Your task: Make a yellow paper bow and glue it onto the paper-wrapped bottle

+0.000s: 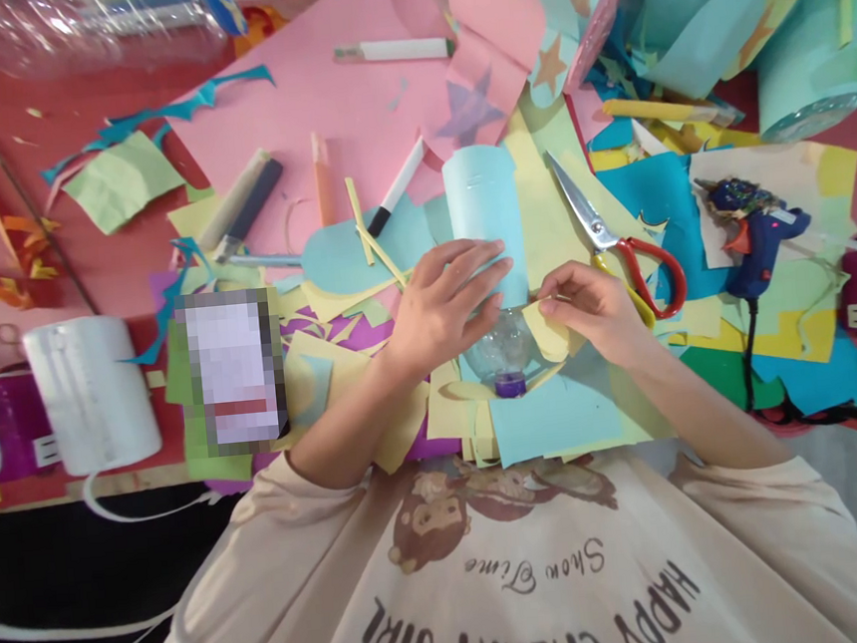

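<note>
A clear plastic bottle (pixel 492 348) wrapped in light blue paper (pixel 483 197) lies in front of me, its purple cap (pixel 510 385) pointing toward my body. My left hand (pixel 446 300) lies over the bottle from the left, fingers curved across the paper wrap and gripping it. Between the thumb and fingers of my right hand (pixel 596 309) is a piece of yellow paper (pixel 547 329), held against the bottle's bare shoulder. Just beyond that hand lie scissors (pixel 616 240) with red and yellow handles, blades apart.
On the right a blue glue gun (pixel 756 243) rests on paper. Markers (pixel 394 51), paper scraps and a light blue cutout (pixel 352 258) cover the table. A white cylindrical object (pixel 92 394) and a blurred-out rectangle (pixel 232 371) are at left. Another blue-wrapped bottle (pixel 808 78) is far right.
</note>
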`<control>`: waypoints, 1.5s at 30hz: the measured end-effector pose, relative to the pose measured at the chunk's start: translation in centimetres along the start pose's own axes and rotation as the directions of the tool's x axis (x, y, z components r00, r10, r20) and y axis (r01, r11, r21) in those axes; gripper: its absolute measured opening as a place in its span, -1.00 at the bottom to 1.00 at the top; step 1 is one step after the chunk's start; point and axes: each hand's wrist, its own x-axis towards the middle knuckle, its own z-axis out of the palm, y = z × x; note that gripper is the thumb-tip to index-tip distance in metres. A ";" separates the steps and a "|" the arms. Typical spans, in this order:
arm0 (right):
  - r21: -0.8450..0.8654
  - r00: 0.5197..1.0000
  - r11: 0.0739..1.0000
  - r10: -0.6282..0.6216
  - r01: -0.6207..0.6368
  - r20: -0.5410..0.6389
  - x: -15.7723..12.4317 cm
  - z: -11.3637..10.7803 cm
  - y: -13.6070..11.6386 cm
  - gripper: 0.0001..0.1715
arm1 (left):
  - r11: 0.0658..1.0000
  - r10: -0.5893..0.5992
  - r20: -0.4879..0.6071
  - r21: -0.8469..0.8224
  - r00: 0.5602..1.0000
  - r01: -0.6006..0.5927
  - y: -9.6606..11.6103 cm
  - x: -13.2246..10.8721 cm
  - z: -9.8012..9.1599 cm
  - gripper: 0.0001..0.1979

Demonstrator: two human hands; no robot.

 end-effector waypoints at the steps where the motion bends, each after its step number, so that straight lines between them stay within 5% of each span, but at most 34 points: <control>1: 0.012 1.000 1.000 0.003 -0.003 0.002 -0.1 0.0 0.0 -0.91 | 1.000 -0.001 0.005 0.010 1.000 0.001 0.3 0.0 0.0 -0.68; 10: -0.104 1.000 0.995 0.005 -0.003 0.018 0.3 -1.8 -0.4 -0.85 | 1.000 0.012 -0.022 -0.004 1.000 -0.013 1.6 -0.1 0.0 -0.67; 16: -0.212 0.976 0.969 -0.159 0.125 -0.152 4.3 -3.9 -2.7 -0.90 | 1.000 0.016 -0.008 -0.005 1.000 -0.016 1.3 -0.3 0.2 -0.65; 19: -0.140 0.969 0.972 -0.205 0.186 -0.136 7.0 -4.3 -4.7 -0.89 | 1.000 0.014 -0.005 0.002 1.000 -0.014 1.4 -0.3 0.2 -0.66; 24: -0.190 0.965 0.946 -0.258 0.264 0.055 10.1 -3.8 -7.5 -0.65 | 1.000 0.009 -0.006 -0.012 1.000 -0.009 1.5 -0.3 0.2 -0.64; 30: -0.393 0.940 0.856 -0.334 0.336 0.076 10.8 -2.5 -9.0 -0.88 | 1.000 0.010 -0.013 0.011 1.000 -0.010 1.6 -0.1 0.1 -0.64; 45: -0.558 0.948 0.770 -0.293 0.311 0.124 10.7 -1.2 -8.7 -0.83 | 0.998 0.015 0.016 0.053 1.000 -0.016 1.5 -0.1 -0.1 -0.69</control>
